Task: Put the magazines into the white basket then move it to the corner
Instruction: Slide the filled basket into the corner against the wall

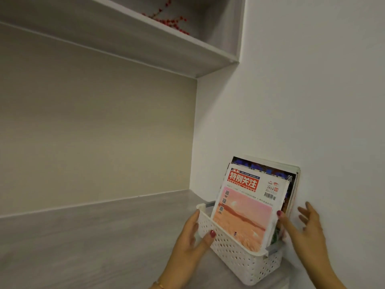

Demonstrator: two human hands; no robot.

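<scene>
White perforated plastic basket (235, 249), upright glossy magazines (248, 207) inside, against white wall; left hand (191, 240) gripping end; right hand (306, 228) spread

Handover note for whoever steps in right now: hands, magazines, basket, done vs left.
Left hand: on the near-left end of the white basket, thumb on its front wall, fingers at the rim.
Right hand: open, fingers spread, thumb touching the right edge of the front magazine; not gripping.
Magazines: all upright in the basket, leaning back toward the white wall.
Basket: on the grey countertop, along the right wall, a little short of the back corner.
Done: magazines loaded.
Left: probably slide the basket fully into the corner, then let go.
</scene>
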